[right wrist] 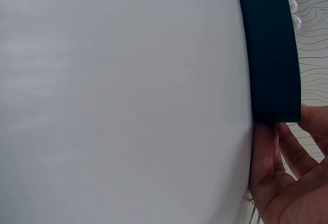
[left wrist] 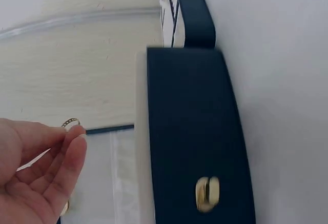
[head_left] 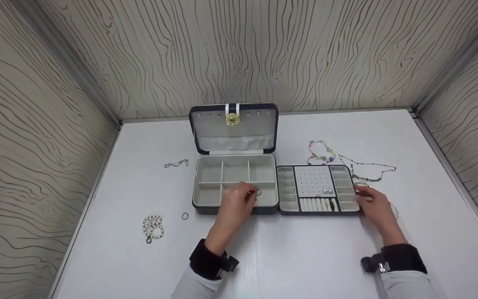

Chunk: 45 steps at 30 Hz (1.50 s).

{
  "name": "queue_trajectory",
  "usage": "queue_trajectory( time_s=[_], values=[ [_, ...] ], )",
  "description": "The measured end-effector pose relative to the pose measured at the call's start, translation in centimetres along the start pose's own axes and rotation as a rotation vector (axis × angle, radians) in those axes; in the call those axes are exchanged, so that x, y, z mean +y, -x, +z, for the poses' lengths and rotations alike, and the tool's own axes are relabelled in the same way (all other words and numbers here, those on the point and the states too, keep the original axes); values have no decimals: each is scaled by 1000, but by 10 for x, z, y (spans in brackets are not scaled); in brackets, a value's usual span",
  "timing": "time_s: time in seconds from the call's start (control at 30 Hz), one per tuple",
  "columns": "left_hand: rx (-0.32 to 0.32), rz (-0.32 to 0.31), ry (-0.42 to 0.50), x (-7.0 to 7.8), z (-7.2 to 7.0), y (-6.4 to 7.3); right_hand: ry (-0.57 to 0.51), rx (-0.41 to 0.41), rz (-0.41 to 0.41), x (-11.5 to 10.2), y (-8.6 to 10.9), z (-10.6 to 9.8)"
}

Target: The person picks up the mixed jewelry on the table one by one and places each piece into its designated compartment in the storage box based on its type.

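Note:
My left hand [head_left: 237, 197] is over the front of the open jewelry box [head_left: 236, 211], pinching a small ring [left wrist: 70, 122] between thumb and fingertips. The box's main part has several pale compartments, and its lid [head_left: 234, 145] stands upright behind. A gold clasp [left wrist: 207, 193] shows on the dark front in the left wrist view. At the right end of the fold-out tray [head_left: 315, 181], my right hand [head_left: 375, 205] holds its side edge, one digit at the top rim and others low against the end. Two pearl-like earrings [head_left: 328, 191] sit on the tray's perforated panel.
On the white table [head_left: 305, 257], a pearl necklace [head_left: 152, 227], another ring [head_left: 185, 216] and a silver chain [head_left: 176, 163] lie left of the box. A colourful beaded bracelet [head_left: 321, 153] and a dark chain necklace [head_left: 374, 170] lie behind the tray.

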<state>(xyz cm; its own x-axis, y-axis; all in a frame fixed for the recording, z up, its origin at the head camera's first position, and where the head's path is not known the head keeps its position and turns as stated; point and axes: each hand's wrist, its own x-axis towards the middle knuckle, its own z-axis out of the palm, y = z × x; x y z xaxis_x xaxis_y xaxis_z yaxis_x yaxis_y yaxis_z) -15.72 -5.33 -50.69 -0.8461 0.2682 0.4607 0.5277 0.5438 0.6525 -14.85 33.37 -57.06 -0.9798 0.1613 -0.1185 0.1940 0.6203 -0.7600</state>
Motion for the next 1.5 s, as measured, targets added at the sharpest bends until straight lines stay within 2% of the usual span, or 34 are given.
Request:
queue_trajectory(
  time_s=[0.13, 0.37, 0.67, 0.77, 0.87, 1.1, 1.5],
  values=[
    [-36, 43, -2, 11, 18, -2, 0, -2, 14, 0, 1, 1],
    [-137, 85, -29, 34, 52, -11, -18, -7, 31, 1, 1, 0],
    [-239, 64, -43, 52, 90, -30, -27, -3, 22, 0, 0, 0],
    [-255, 54, -88, 54, 101, -36, -23, -6, 26, -1, 0, 0],
    [-274, 11, -136, 57, 112, -41, -17, -7, 31, -1, 0, 0],
    [-339, -105, -136, 57, 137, -44, -9, -2, 14, -1, 0, 0],
    [-403, -94, -249, 53, 160, -41, -36, 1, 7, -1, -1, 0]
  ],
)
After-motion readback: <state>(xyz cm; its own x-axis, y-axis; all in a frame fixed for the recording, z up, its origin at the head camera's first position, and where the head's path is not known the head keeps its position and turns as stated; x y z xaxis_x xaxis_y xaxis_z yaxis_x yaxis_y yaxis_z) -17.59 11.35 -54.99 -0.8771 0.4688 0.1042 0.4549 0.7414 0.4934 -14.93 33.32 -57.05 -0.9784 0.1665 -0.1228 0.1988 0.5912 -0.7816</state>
